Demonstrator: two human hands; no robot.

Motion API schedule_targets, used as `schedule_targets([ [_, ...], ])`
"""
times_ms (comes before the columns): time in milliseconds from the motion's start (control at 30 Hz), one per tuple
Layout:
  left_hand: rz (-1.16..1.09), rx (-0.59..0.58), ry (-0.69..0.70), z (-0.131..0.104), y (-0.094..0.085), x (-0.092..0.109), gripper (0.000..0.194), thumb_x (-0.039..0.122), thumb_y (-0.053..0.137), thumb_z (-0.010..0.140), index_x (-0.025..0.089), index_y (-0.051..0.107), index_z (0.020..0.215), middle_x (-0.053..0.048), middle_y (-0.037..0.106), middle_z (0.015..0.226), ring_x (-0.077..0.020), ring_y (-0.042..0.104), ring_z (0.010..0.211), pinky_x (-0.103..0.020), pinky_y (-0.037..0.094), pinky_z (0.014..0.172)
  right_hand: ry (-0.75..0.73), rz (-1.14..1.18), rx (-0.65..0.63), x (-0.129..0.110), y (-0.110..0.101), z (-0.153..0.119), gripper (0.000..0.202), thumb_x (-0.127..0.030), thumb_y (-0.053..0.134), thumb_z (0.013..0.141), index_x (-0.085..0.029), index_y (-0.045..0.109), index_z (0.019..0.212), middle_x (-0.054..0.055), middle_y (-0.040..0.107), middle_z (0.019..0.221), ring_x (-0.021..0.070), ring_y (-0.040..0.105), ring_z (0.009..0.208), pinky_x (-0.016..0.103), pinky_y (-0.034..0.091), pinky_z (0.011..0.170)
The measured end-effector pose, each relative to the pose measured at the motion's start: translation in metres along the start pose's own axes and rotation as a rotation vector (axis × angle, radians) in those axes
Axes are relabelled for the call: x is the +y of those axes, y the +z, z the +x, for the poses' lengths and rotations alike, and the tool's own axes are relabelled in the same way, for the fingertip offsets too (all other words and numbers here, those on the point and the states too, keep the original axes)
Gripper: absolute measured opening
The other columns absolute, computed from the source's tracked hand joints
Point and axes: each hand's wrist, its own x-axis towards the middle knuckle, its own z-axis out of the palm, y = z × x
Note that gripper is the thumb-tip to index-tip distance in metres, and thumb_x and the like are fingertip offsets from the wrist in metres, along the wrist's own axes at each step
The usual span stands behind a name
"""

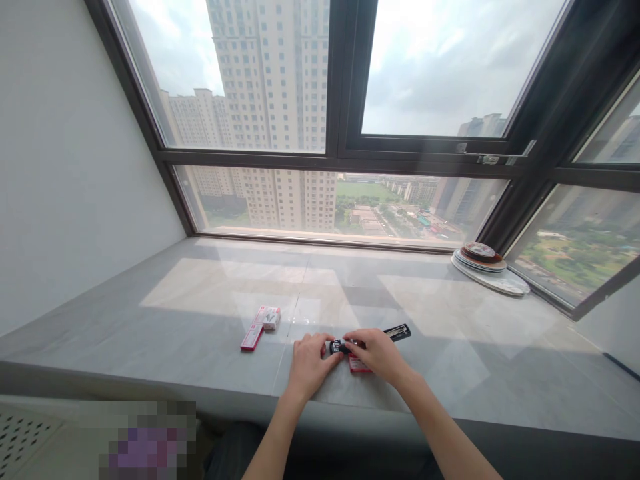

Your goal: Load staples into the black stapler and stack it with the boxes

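Observation:
A black stapler (398, 333) lies low over the stone sill, its long arm with a metal strip reaching out to the right behind my right hand. My left hand (311, 365) grips the stapler's left end between thumb and fingers. Over its middle, my right hand (376, 352) is closed with the fingertips pinched on it; whether they also hold something small is hidden. Just beneath the right hand sits a small red box (359, 365), partly covered. To the left, a red-and-white box (253, 337) and a small white box (271, 319) lie against each other.
The pale marble sill (170, 333) runs along a dark-framed window (340, 160). A stack of round plates or discs (483, 257) rests at the far right corner by the glass. A white wall (75, 147) bounds the left side. Below the front edge, a patch is pixelated.

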Motion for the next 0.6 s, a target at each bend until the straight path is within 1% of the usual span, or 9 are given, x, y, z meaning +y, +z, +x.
schedule_targets([
  [67, 0.000, -0.001, -0.002, 0.000, 0.001, 0.000, 0.025, 0.044, 0.071, 0.084, 0.030, 0.070, 0.105, 0.000, 0.064, 0.080, -0.0235, 0.058, 0.087, -0.032, 0.033, 0.078, 0.007, -0.037, 0.012, 0.000, -0.001, -0.001, 0.031, -0.043, 0.057, 0.094, -0.027, 0.077, 0.113, 0.006, 0.077, 0.096, 0.0240, 0.068, 0.089, 0.029, 0.043, 0.079],
  [133, -0.002, -0.002, -0.003, 0.001, 0.001, 0.000, 0.026, 0.045, 0.070, 0.085, 0.029, 0.070, 0.105, 0.000, 0.063, 0.079, -0.0233, 0.057, 0.086, -0.032, 0.033, 0.078, 0.047, -0.086, 0.048, 0.000, -0.002, -0.003, 0.031, -0.042, 0.060, 0.093, -0.026, 0.075, 0.115, 0.004, 0.075, 0.083, 0.0214, 0.065, 0.079, 0.027, 0.039, 0.071],
  [200, -0.006, -0.004, 0.000, 0.001, 0.001, 0.000, 0.026, 0.046, 0.070, 0.085, 0.030, 0.069, 0.105, 0.001, 0.063, 0.079, -0.0232, 0.057, 0.085, -0.032, 0.032, 0.077, 0.102, -0.125, 0.090, -0.001, -0.004, -0.006, 0.027, -0.042, 0.059, 0.093, -0.024, 0.074, 0.106, 0.002, 0.069, 0.072, 0.0188, 0.061, 0.070, 0.026, 0.034, 0.065],
  [267, -0.005, -0.007, 0.001, 0.001, 0.000, 0.000, 0.026, 0.046, 0.069, 0.085, 0.030, 0.069, 0.106, 0.001, 0.063, 0.079, -0.0235, 0.057, 0.086, -0.032, 0.032, 0.077, 0.126, -0.131, 0.108, -0.004, -0.004, -0.009, 0.025, -0.042, 0.058, 0.094, -0.023, 0.073, 0.093, 0.002, 0.067, 0.069, 0.0177, 0.059, 0.068, 0.026, 0.031, 0.063],
  [300, -0.003, -0.009, -0.001, 0.001, 0.000, 0.000, 0.027, 0.047, 0.069, 0.085, 0.030, 0.069, 0.106, 0.001, 0.063, 0.079, -0.0236, 0.057, 0.086, -0.032, 0.032, 0.077, 0.121, -0.113, 0.097, -0.005, -0.003, -0.011, 0.025, -0.042, 0.057, 0.094, -0.023, 0.073, 0.091, 0.002, 0.066, 0.068, 0.0174, 0.058, 0.068, 0.026, 0.030, 0.062],
  [400, 0.006, -0.015, -0.018, 0.001, 0.000, 0.001, 0.028, 0.047, 0.069, 0.085, 0.029, 0.069, 0.106, 0.000, 0.063, 0.079, -0.0232, 0.057, 0.087, -0.032, 0.032, 0.078, 0.084, 0.026, 0.040, -0.006, 0.002, -0.020, 0.025, -0.044, 0.057, 0.094, -0.025, 0.072, 0.102, -0.001, 0.063, 0.067, 0.0161, 0.055, 0.065, 0.025, 0.030, 0.061],
  [433, 0.008, -0.014, -0.024, 0.001, 0.000, 0.001, 0.028, 0.047, 0.069, 0.085, 0.030, 0.069, 0.107, 0.001, 0.063, 0.080, -0.0229, 0.057, 0.087, -0.032, 0.033, 0.078, 0.083, 0.089, 0.039, -0.002, 0.004, -0.024, 0.028, -0.045, 0.056, 0.095, -0.025, 0.071, 0.107, -0.002, 0.061, 0.066, 0.0156, 0.054, 0.064, 0.025, 0.031, 0.060],
  [500, 0.005, -0.011, -0.025, 0.000, 0.000, 0.002, 0.028, 0.047, 0.069, 0.085, 0.031, 0.069, 0.108, 0.001, 0.064, 0.080, -0.0223, 0.057, 0.086, -0.032, 0.033, 0.079, 0.126, 0.211, 0.068, 0.012, 0.005, -0.034, 0.034, -0.051, 0.055, 0.095, -0.023, 0.071, 0.104, -0.002, 0.058, 0.065, 0.0148, 0.051, 0.062, 0.025, 0.032, 0.059],
  [600, -0.012, -0.012, -0.018, 0.000, 0.000, 0.001, 0.028, 0.047, 0.070, 0.085, 0.032, 0.069, 0.109, 0.002, 0.064, 0.081, -0.0216, 0.056, 0.086, -0.032, 0.033, 0.079, 0.294, 0.370, 0.086, 0.048, -0.003, -0.051, 0.046, -0.062, 0.058, 0.089, -0.018, 0.071, 0.093, -0.002, 0.052, 0.061, 0.0126, 0.044, 0.055, 0.025, 0.029, 0.053],
])
